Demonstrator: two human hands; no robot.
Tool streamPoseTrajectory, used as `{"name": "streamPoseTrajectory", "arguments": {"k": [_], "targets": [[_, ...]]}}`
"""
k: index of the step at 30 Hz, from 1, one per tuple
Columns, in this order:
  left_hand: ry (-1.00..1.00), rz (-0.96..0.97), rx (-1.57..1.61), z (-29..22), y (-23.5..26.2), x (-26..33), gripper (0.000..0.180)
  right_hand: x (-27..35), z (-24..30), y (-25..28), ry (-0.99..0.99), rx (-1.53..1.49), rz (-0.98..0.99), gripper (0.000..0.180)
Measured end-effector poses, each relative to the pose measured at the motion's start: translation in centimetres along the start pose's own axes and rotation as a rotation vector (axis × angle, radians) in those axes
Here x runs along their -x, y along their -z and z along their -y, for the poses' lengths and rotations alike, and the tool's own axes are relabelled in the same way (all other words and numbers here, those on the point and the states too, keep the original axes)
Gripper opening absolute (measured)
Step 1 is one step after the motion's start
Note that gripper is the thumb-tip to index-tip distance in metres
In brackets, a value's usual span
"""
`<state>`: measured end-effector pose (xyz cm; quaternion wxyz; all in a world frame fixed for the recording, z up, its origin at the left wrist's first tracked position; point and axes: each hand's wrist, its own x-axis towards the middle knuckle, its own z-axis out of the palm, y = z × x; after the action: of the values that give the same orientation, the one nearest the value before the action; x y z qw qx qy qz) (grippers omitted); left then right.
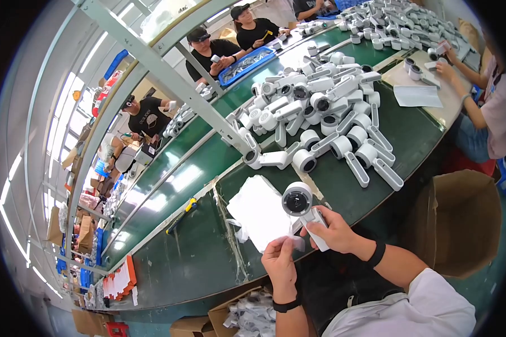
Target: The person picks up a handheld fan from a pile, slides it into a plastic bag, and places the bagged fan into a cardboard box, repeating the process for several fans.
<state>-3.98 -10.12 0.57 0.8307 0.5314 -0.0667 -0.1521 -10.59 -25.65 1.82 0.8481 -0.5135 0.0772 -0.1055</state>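
Note:
My right hand [334, 229] is closed around the flat handle of a white handheld device [298, 201], with its round, dark-faced head tilted up; it looks like a small handheld fan. Close beside it, my left hand [280, 261] pinches a thin, translucent plastic bag [298, 243] between thumb and fingers. The bag's far edge lies near the handle's lower end; whether they touch, I cannot tell. Just beyond my left hand, a stack of white plastic bags [258, 210] rests on the green table [199, 247]. A big pile of similar white devices [320, 106] lies farther back.
A yellow-and-black tool [181, 216] lies left of the bags. Orange-and-white cards [120, 279] sit at the table's left end. An open cardboard box [461, 224] stands right; another box [225, 320] below holds bagged pieces. A metal post [168, 73] crosses the view. Co-workers sit opposite and at right.

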Motion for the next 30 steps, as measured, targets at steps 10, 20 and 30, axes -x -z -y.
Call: {"name": "streamPoseTrajectory", "arguments": {"k": [10,20,30], "targets": [[-0.001,-0.004,0.000,0.17,-0.02,-0.03,0.007,0.02,-0.12,0.01,-0.004,-0.034,-0.010,0.029],[-0.011,-0.005,-0.009,0.17,-0.25,-0.02,0.007,0.06,0.06,0.10,0.023,0.019,-0.015,0.030],[-0.024,-0.008,-0.022,0.42,-0.34,-0.19,0.007,0.08,-0.22,-0.25,0.084,0.036,-0.033,0.031]]}}
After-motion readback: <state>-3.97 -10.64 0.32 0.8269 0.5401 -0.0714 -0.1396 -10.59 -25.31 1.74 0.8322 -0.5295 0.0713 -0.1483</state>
